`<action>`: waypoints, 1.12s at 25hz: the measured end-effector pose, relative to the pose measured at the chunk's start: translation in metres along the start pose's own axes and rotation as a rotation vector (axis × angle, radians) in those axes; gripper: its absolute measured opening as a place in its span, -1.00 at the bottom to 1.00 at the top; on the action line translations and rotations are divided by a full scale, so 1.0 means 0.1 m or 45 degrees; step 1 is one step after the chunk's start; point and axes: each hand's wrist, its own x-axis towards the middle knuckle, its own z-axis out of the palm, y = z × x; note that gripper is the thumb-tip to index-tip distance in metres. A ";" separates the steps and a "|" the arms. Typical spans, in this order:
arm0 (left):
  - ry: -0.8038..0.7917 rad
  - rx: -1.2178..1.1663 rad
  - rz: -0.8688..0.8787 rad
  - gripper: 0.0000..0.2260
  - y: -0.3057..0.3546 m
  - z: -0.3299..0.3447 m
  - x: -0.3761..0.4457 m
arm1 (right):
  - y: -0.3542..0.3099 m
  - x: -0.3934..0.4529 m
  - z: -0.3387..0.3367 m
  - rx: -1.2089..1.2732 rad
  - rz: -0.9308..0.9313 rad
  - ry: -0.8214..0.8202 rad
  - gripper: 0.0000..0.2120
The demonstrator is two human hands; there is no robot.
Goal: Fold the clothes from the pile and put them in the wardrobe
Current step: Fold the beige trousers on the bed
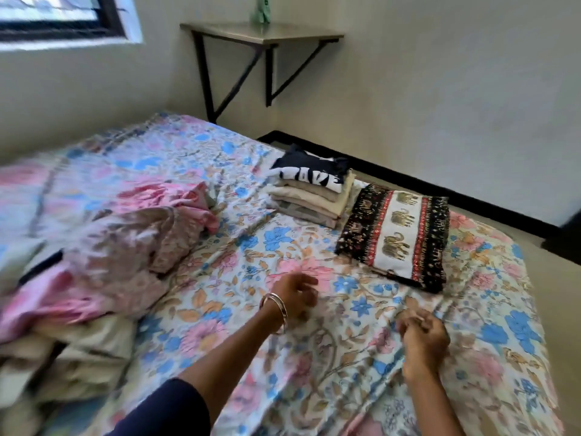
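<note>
Two zones are dividing the bed (314, 357): I am keeping the unfolded pile (103, 247) left, the folded stack (309, 191) and elephant-print cloth (397, 236) right. Both hands are hovering loosely curled, left hand (297, 294) empty, right hand (424, 339) seemingly empty.

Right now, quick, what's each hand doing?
Left hand: open, fingers loosely curled above the bedsheet, holding nothing.
Right hand: blurred, curled; cannot tell if it grips anything.

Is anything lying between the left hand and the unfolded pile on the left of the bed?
Nothing visible does. Only bare floral bedsheet lies between the left hand and the crumpled pile. The folded stack and elephant-print cloth sit off to the right.
</note>
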 end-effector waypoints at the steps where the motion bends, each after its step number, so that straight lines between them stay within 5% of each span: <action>1: 0.012 0.018 -0.012 -0.83 -0.09 -0.21 -0.22 | 0.05 -0.27 0.08 -0.072 0.004 -0.084 -0.81; 5: 0.224 0.231 0.164 -0.82 -0.26 -1.32 -1.01 | -0.01 -1.38 0.50 -0.216 -0.163 -0.591 -0.91; 9: 1.048 0.930 0.686 -0.76 -0.24 -2.52 -1.45 | -0.28 -2.38 0.97 -0.234 -0.312 -1.042 -0.90; 11: 1.190 1.213 0.512 -0.70 -0.08 -2.95 -1.55 | -0.33 -2.65 1.21 -0.302 -0.407 -1.134 -0.90; 14: 0.944 1.350 -0.116 -0.32 0.07 -3.35 -1.50 | -0.18 -2.75 1.47 -0.534 -0.525 -1.231 -0.92; 17: 0.840 1.147 -0.294 -0.24 0.00 -3.55 -1.26 | 0.24 -2.62 1.53 -0.965 -0.571 -1.337 -0.65; 21: 0.914 1.147 -0.110 -0.80 -0.01 -3.46 -1.17 | 0.38 -2.49 1.61 -1.037 -0.588 -1.279 -0.58; 24: 1.007 1.076 0.278 -0.77 0.00 -3.33 -1.19 | 0.36 -2.51 1.64 -1.058 -0.600 -1.232 -0.58; 28: 0.808 0.308 0.615 -0.79 0.10 -3.07 -1.34 | 0.39 -2.53 1.60 -1.124 -0.637 -1.225 -0.56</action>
